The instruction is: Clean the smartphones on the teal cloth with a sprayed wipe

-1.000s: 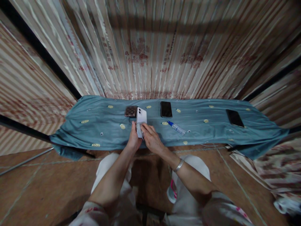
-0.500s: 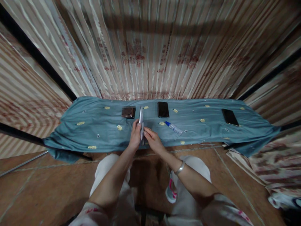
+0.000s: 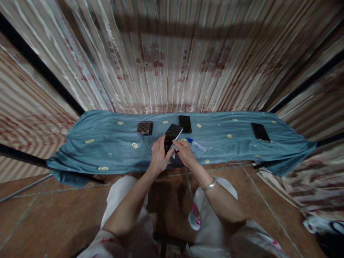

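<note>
Over the front of the table, my left hand [image 3: 159, 153] is closed around a smartphone [image 3: 172, 134], its thumb along the near edge. The phone is tilted, with its dark glossy face showing and a bright side edge to the right. At that edge, my right hand [image 3: 185, 152] pinches a small pale cloth [image 3: 173, 155], mostly hidden by the fingers and pressed against the phone. A clear spray bottle with a blue top [image 3: 197, 144] lies just right of my right hand. Behind the held phone lies another dark phone [image 3: 185, 124].
A blue-green cloth with yellow patterns covers the narrow table [image 3: 107, 143]. A dark brown, partly blurred item [image 3: 145, 128] lies to the left, and one more dark phone [image 3: 260, 132] at the right. Striped curtains [image 3: 172, 71] hang behind, between black poles.
The phone was upright and edge-on; now it is turned with its dark face visible and has moved right. My right hand has shifted to its right edge with the cloth.
</note>
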Available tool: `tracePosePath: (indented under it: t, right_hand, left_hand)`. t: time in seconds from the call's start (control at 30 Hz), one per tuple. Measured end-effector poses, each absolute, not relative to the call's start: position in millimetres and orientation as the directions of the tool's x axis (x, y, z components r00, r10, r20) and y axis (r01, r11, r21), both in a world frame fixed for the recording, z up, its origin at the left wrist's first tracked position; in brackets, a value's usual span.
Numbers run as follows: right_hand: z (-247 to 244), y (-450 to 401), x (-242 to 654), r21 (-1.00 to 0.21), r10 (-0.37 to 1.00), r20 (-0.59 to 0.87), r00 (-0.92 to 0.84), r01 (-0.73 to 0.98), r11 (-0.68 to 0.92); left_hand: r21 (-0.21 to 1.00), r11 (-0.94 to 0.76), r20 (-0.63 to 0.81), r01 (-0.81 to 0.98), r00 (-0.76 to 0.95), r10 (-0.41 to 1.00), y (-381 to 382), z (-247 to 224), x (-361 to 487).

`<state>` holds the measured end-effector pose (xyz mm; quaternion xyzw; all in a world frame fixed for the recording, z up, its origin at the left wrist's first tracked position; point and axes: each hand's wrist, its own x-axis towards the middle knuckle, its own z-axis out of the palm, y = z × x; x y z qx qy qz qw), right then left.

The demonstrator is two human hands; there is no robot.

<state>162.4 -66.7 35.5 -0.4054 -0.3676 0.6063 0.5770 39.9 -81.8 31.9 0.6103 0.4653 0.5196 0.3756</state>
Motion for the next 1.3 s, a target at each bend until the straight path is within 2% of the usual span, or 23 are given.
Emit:
tracePosePath:
  t: [0.13,0.27,0.33,0.4,0.5,0.57,0.63,0.8,1.07,1.2,1.27,1.3]
  right_hand:
    - [33.8,-65.0,168.0,-0.931,0.997,-0.065,0.031,-0.361,-0.049]
    - [37.1,-63.0,177.8,-0.906,0.996,-0.092,-0.012,-0.415,-0.089]
    - [40.4,-62.0,182.9,-0.891,0.993,-0.114,-0.030,-0.440,-0.115]
    - [43.9,-61.1,187.0,-0.881,0.991,-0.129,-0.022,-0.456,-0.125]
    - [47.9,-59.9,190.4,-0.874,0.991,-0.132,-0.011,-0.470,-0.122]
    - [49.3,-59.2,190.8,-0.873,0.992,-0.128,-0.017,-0.473,-0.121]
    - [49.5,-58.5,190.0,-0.874,0.992,-0.122,-0.026,-0.471,-0.120]
    - [47.8,-58.3,186.0,-0.882,0.991,-0.116,-0.063,-0.453,-0.132]
    - [48.7,-55.5,185.1,-0.870,0.985,-0.131,-0.116,-0.463,-0.170]
    - [39.9,-41.7,196.8,-0.893,0.994,-0.102,0.045,-0.444,-0.071]
    - [35.6,-36.2,204.7,-0.939,0.978,-0.037,0.204,-0.342,0.036]
    - [34.6,-35.4,207.6,-0.967,0.961,0.028,0.276,-0.237,0.096]
  left_hand:
    - [0.960,-0.266,0.265,0.090,0.027,0.964,-84.1,34.2,36.5]
    - [0.980,-0.193,0.192,-0.054,-0.024,0.981,-80.2,34.7,28.5]
    - [0.974,-0.097,0.081,-0.203,-0.089,0.993,-75.9,34.1,24.2]
    - [0.911,0.069,-0.115,-0.407,-0.089,0.989,-72.9,34.2,21.5]
    - [0.722,0.383,-0.347,-0.576,0.177,0.921,-75.5,37.3,21.5]
    - [0.618,0.538,-0.376,-0.573,0.386,0.843,-81.9,40.7,24.1]
    - [0.541,0.613,-0.366,-0.575,0.495,0.788,-89.3,44.2,27.3]
    - [0.446,0.639,-0.362,-0.627,0.526,0.769,-98.7,51.1,31.1]
    - [0.521,0.607,-0.330,-0.600,0.515,0.791,-97.6,55.6,26.7]
    - [0.605,0.566,-0.332,-0.560,0.469,0.819,-97.6,55.0,25.2]
    - [0.654,0.536,-0.360,-0.534,0.402,0.842,-96.4,52.9,25.5]
    - [0.683,0.516,-0.374,-0.518,0.360,0.855,-95.4,51.3,26.0]
